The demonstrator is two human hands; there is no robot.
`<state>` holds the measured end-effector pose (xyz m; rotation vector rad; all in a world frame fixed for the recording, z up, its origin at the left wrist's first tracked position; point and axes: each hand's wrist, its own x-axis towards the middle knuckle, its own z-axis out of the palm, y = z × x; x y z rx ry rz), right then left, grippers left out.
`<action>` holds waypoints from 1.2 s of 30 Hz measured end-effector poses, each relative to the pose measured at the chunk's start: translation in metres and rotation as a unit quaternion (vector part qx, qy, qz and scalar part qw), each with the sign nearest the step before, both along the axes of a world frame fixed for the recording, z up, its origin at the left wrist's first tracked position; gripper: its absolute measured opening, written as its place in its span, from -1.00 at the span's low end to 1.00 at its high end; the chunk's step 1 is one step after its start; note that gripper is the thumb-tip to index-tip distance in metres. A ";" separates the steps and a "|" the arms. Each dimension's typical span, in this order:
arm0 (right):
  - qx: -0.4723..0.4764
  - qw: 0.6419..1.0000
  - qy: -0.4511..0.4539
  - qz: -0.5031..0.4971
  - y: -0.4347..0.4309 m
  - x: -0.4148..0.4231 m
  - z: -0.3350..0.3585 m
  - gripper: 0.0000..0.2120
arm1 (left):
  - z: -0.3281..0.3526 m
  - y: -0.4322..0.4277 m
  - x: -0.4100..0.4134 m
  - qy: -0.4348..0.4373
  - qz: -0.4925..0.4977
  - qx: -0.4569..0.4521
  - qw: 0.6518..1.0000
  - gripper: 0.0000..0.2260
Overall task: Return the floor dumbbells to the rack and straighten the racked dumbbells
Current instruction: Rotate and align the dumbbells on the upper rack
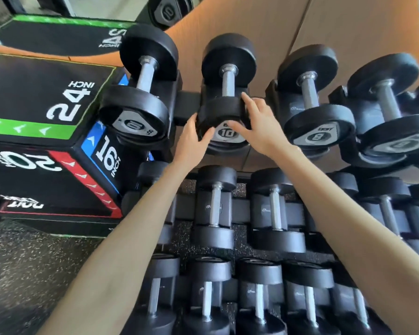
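From the head camera, both bare forearms reach up and forward to the top tier of the dumbbell rack (186, 102). The left hand (194, 139) cups the left edge of the near head of a 10 dumbbell (225, 117), its grip closed around the rim with the thumb on the face plate. The right hand (259, 124) clamps the right edge of the same head, fingers curled over its top. The dumbbell sits in its cradle, second from the left, handle pointing away, between another 10 dumbbell (136, 114) and an 8 dumbbell (317, 124). A plyo box (46, 112) stands just left of the rack.
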<state>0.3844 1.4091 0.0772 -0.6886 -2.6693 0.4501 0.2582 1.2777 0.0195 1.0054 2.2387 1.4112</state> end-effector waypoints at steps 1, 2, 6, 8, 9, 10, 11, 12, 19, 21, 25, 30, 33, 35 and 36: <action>0.017 1.000 -0.017 -0.006 -0.007 0.007 0.004 -0.33 | 0.004 -0.014 0.002 0.041 -0.012 -0.033 0.999 -0.43; 0.041 0.999 -0.020 -0.013 -0.016 0.014 0.006 -0.35 | 0.010 -0.030 0.006 0.086 -0.024 -0.056 0.994 -0.45; 0.126 0.990 0.043 -0.044 -0.072 0.048 0.001 -0.43 | 0.037 -0.097 0.030 0.285 -0.028 -0.110 0.952 -0.54; 0.139 0.987 0.052 -0.058 -0.109 0.062 -0.007 -0.43 | 0.043 -0.131 0.042 0.351 -0.027 -0.126 0.928 -0.51; 0.139 0.987 0.053 -0.063 -0.128 0.069 -0.012 -0.43 | 0.043 -0.149 0.047 0.370 -0.031 -0.131 0.919 -0.49; 0.137 0.987 0.054 -0.068 -0.147 0.076 -0.018 -0.44 | 0.042 -0.166 0.052 0.383 -0.036 -0.135 0.913 -0.48; 0.133 0.987 0.052 -0.073 -0.166 0.082 -0.023 -0.44 | 0.040 -0.184 0.058 0.392 -0.041 -0.142 0.908 -0.49; 0.128 0.988 0.045 -0.078 -0.186 0.088 -0.030 -0.43 | 0.037 -0.202 0.063 0.399 -0.047 -0.153 0.903 -0.49; 0.088 0.990 -0.020 -0.108 -0.308 0.130 -0.074 -0.39 | 0.008 -0.313 0.083 0.400 -0.088 -0.212 0.887 -0.48; 0.079 0.990 -0.038 -0.112 -0.334 0.140 -0.082 -0.39 | 0.000 -0.337 0.085 0.400 -0.101 -0.211 0.886 -0.49; 0.066 0.988 -0.084 -0.109 -0.364 0.147 -0.086 -0.40 | -0.006 -0.365 0.085 0.393 -0.112 -0.207 0.889 -0.50; 0.083 0.986 -0.106 -0.097 -0.363 0.137 -0.074 -0.42 | -0.006 -0.365 0.075 0.412 -0.130 -0.191 0.881 -0.55; 0.100 0.985 -0.117 -0.075 -0.345 0.120 -0.065 -0.44 | -0.006 -0.352 0.060 0.423 -0.124 -0.184 0.878 -0.55; 0.110 0.985 -0.121 -0.059 -0.329 0.105 -0.060 -0.44 | -0.003 -0.341 0.048 0.428 -0.110 -0.184 0.878 -0.54; 0.114 0.985 -0.123 -0.052 -0.321 0.095 -0.056 -0.43 | 0.000 -0.335 0.041 0.430 -0.104 -0.185 0.878 -0.55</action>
